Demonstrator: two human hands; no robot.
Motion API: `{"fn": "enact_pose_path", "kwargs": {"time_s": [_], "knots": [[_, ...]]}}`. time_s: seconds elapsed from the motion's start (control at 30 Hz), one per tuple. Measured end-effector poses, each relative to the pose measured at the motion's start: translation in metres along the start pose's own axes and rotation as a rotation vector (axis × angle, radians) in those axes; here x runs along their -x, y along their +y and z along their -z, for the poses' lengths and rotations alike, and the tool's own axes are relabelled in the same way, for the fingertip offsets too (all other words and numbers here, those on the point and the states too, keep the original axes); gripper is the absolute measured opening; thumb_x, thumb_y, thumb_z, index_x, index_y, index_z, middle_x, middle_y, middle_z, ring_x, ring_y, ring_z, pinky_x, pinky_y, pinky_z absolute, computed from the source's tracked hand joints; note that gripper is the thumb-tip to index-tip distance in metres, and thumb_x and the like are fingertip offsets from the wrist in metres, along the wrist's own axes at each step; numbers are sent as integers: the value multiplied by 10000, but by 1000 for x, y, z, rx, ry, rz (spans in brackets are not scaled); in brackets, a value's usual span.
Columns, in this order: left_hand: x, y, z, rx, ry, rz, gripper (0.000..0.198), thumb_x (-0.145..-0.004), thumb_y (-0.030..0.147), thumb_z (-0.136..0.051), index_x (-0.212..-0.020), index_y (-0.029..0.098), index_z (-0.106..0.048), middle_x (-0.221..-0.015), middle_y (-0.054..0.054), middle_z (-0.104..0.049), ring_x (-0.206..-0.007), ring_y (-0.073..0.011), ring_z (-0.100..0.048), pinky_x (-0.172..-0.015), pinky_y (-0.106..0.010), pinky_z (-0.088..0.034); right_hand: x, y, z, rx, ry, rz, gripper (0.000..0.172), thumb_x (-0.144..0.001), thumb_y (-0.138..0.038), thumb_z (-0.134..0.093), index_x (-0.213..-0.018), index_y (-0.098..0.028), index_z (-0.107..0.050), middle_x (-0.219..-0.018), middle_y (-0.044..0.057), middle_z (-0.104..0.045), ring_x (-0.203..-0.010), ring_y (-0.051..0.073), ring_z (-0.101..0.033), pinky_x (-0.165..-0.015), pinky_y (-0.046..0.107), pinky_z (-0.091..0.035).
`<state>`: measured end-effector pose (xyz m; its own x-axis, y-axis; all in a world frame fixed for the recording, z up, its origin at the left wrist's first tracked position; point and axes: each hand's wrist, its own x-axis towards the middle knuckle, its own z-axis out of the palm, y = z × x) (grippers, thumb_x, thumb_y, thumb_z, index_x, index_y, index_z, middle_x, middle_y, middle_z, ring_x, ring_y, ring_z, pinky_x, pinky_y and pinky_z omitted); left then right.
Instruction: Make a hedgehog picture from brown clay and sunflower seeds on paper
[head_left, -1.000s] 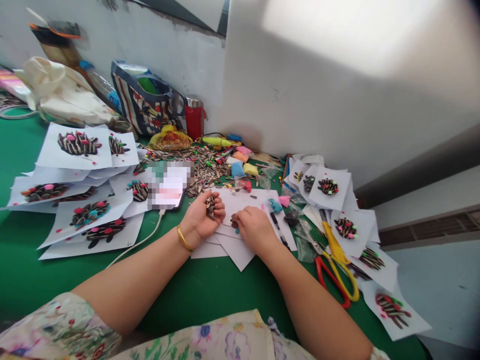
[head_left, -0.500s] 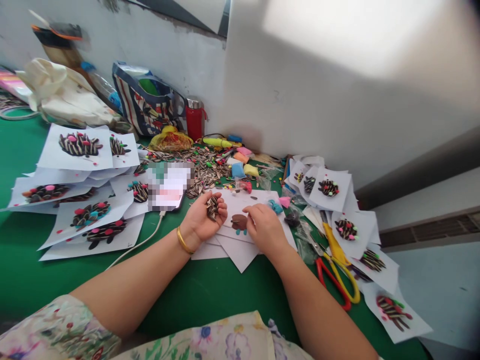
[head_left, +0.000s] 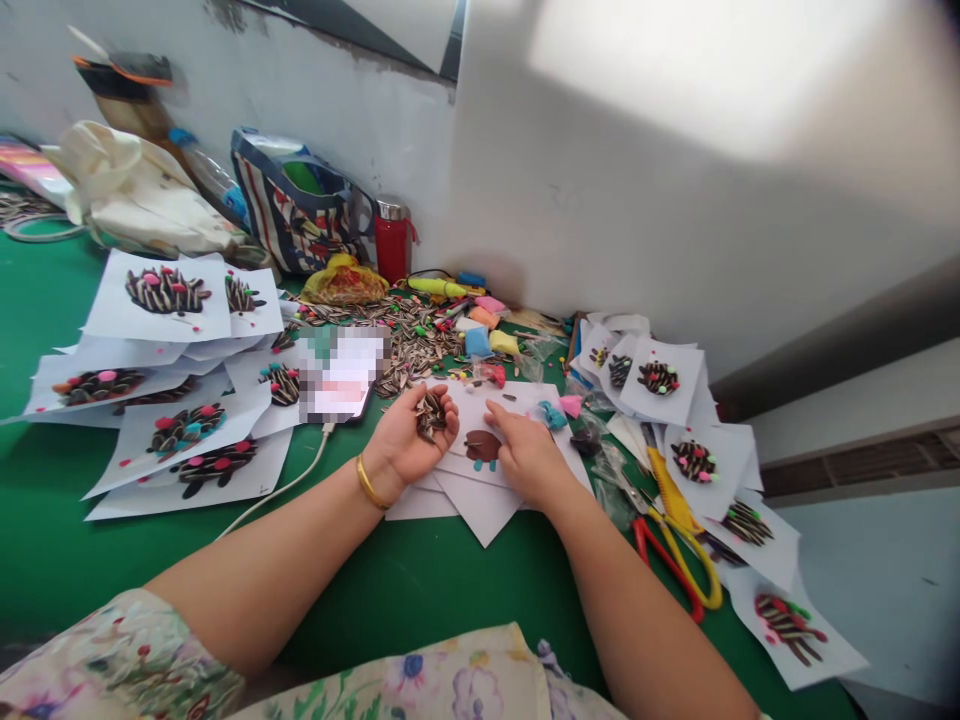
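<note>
At the near edge, a cream garment printed with purple flowers (head_left: 450, 680) borders the smooth green tabletop (head_left: 427, 570). Both forearms reach forward from it, the left wearing a gold-coloured bangle (head_left: 367, 483). The left hand (head_left: 411, 447) is turned palm up, its fingers curled around a small load of dark, pale-striped sunflower seeds (head_left: 430, 415). The right hand (head_left: 536, 458) points with its index finger extended and the other fingers bent; no object shows in its grasp, and contact between fingertip and paper cannot be determined.

Between the hands, a flat, rounded piece of brown clay (head_left: 482, 446) with blue-green feet (head_left: 480, 466) lies on a stack of white paper (head_left: 471, 410), just beside the right hand. A seed rests on the brown surface.

To the right lie metal scissors with red and yellow handles (head_left: 637, 497). White sheets with seed-covered animal figures overlap at left (head_left: 270, 465) and right (head_left: 836, 655). Left of centre, a smartphone (head_left: 346, 375), partly pixelated, joins a white cable (head_left: 292, 488).

Beyond, a loose heap of striped seeds (head_left: 420, 345) adjoins soft blue (head_left: 477, 343) and yellow packets (head_left: 503, 343). Farthest, a red flask with a silver lid (head_left: 391, 245) stands beside a striped, blue-trimmed bag (head_left: 289, 210).
</note>
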<state>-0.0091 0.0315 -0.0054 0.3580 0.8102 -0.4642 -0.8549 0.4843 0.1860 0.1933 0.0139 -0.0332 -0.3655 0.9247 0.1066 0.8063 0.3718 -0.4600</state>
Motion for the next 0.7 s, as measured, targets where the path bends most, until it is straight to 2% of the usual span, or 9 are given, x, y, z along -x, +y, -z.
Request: {"fn": "enact_pose_path", "kwargs": {"time_s": [0.13, 0.2, 0.27, 0.37, 0.43, 0.57, 0.7], "knots": [[1, -3, -1, -5, 35, -37, 222, -968, 213, -444, -898, 117, -632, -783, -94, -659, -733, -160, -680, -683, -292, -612, 0, 1, 2, -22, 8, -8, 689, -751, -39, -435, -1427, -163, -467, -1295, 96, -652, -1196, 227, -577, -1047, 407, -406], [2, -4, -2, -15, 24, -38, 235, -971, 214, -436, -929, 111, -642, -862, -125, -691, -834, -193, -706, -760, -339, -617, 1, 1, 3, -17, 71, 25, 655, -755, -38, -431, -1397, -153, -497, -1268, 105, -658, -1185, 230, -575, -1043, 414, -405], [2, -6, -1, -27, -4, -24, 254, -978, 227, -424, -975, 107, -648, -960, -149, -706, -948, -226, -707, -819, -376, -609, 2, -2, 4, -4, 183, 87, 551, -810, -70, -438, -1344, -152, -543, -1233, 113, -661, -1167, 238, -568, -1032, 422, -404], [4, -10, 0, -36, -67, 16, 286, -989, 248, -403, -1055, 110, -646, -1076, -159, -700, -1046, -246, -687, -853, -385, -597, 7, -13, 6, 14, 329, 153, 329, -909, -207, -501, -1209, -195, -637, -1159, 105, -667, -1109, 254, -566, -992, 424, -412], [6, -13, 0, -56, -103, 54, 312, -997, 261, -385, -1102, 119, -641, -1107, -158, -696, -1012, -237, -696, -813, -367, -604, 10, -23, 7, 12, 359, 172, 251, -925, -278, -546, -1133, -225, -677, -1087, 92, -672, -1047, 253, -576, -942, 413, -427], [9, -22, -1, -128, -118, 120, 334, -1002, 277, -372, -1111, 118, -646, -1049, -161, -707, -830, -202, -712, -652, -298, -599, 12, -37, 5, -13, 348, 216, 230, -929, -279, -572, -1113, -232, -700, -1014, 72, -679, -991, 234, -579, -900, 395, -435], [11, -27, -2, -145, -118, 159, 329, -1001, 257, -384, -1109, 99, -652, -974, -151, -713, -780, -177, -704, -644, -262, -587, 11, -39, 1, -55, 341, 204, 199, -941, -277, -561, -1026, -243, -738, -958, 63, -677, -965, 223, -582, -887, 395, -451]]}}
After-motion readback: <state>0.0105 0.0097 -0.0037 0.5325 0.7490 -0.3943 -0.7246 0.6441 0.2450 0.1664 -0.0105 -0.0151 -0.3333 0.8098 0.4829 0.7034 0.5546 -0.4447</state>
